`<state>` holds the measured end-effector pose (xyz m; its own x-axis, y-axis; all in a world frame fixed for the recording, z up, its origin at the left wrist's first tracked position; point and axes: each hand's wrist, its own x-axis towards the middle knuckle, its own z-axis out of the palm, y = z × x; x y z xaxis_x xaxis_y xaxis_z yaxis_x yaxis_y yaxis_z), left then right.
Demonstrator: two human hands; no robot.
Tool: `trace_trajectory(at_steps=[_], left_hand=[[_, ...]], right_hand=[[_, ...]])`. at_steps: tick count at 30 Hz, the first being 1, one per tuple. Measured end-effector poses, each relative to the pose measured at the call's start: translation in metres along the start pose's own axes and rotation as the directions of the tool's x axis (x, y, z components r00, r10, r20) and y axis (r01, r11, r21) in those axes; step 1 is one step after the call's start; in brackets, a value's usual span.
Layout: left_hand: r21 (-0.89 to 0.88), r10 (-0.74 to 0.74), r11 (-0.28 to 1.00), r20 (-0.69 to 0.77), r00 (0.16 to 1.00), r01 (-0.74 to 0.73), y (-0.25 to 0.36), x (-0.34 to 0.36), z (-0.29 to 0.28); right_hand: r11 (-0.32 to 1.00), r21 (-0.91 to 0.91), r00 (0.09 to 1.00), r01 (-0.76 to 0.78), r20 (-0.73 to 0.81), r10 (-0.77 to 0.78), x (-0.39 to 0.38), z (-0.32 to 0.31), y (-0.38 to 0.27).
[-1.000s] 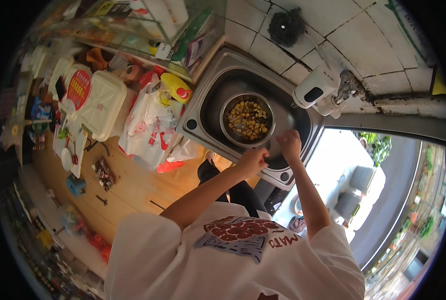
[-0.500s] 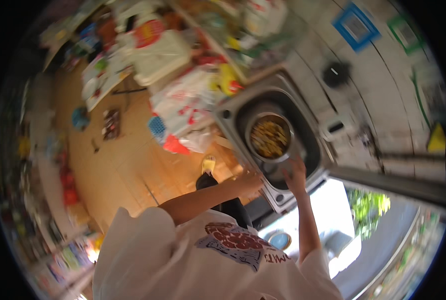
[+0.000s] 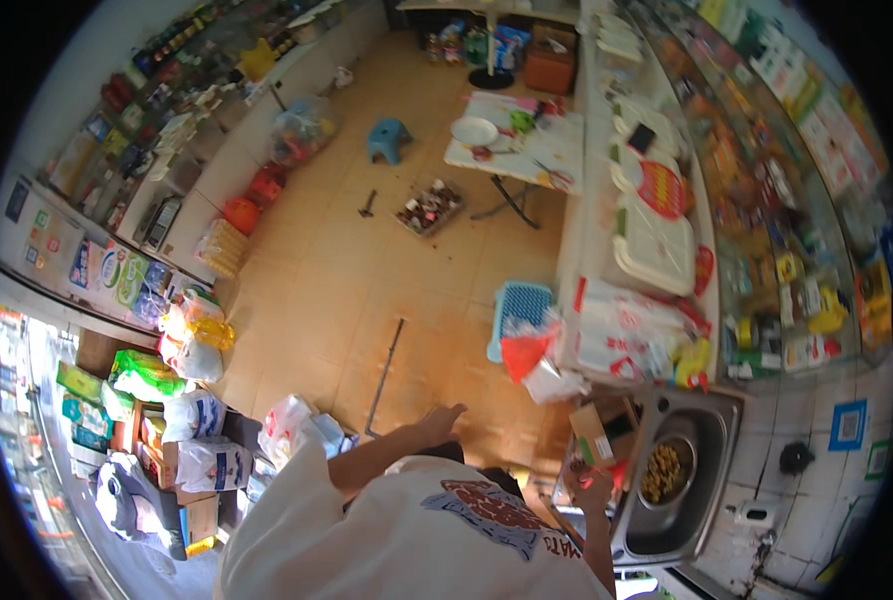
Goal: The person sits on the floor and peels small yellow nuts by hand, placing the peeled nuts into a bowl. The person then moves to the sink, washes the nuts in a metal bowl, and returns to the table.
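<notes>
A metal bowl [image 3: 690, 482] stands in the stainless steel sink [image 3: 728, 425] at the lower right, with yellow-brown chunks [image 3: 662, 472] inside it. My right hand [image 3: 591, 488] is by the sink's left edge, apart from the bowl, its fingers loosely bent and spread with nothing visible in them. Over the floor, away from the sink, my left hand [image 3: 440, 424] is held out with fingers extended and holds nothing. An opened cardboard box [image 3: 592, 440] sits just beyond my right hand, left of the sink.
White lidded bins [image 3: 652, 245] line the counter beyond the sink. On the tiled floor stand a blue stool [image 3: 389, 138], a blue basket [image 3: 521, 305] and a tray of dark scraps [image 3: 428, 208]. A folding table [image 3: 556, 140] is farther off. Bags crowd the lower left.
My view has turned left toward the room, so the sink now lies at the lower right. My right hand has left the bowl; my left hand has come away from the sink's edge.
</notes>
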<state>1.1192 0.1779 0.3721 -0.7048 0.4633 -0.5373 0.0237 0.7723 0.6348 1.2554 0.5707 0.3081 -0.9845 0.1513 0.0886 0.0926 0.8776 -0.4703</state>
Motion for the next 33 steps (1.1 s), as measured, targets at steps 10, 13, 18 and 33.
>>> trace_trajectory(at_steps=[10,13,18,33], left_hand=[[-0.032,-0.238,0.971,-0.268,0.933,0.239,-0.228,-0.070,-0.080],[-0.181,-0.297,0.950,-0.291,0.909,0.253,-0.258,-0.073,-0.117],[-0.515,-0.506,0.809,-0.363,0.783,0.284,-0.337,-0.073,-0.160],[-0.995,-0.988,-0.069,0.059,0.145,-0.068,-0.525,-0.181,-0.171]], right_hand=[[0.988,0.036,0.818,0.148,0.557,-0.143,0.145,0.156,-0.089],[0.833,0.319,0.789,0.451,0.294,-0.540,0.174,0.203,-0.083],[0.925,-0.083,0.650,0.371,0.734,-0.195,0.266,0.257,-0.169],[0.977,-0.017,0.393,0.214,0.917,-0.070,0.559,0.469,-0.723]])
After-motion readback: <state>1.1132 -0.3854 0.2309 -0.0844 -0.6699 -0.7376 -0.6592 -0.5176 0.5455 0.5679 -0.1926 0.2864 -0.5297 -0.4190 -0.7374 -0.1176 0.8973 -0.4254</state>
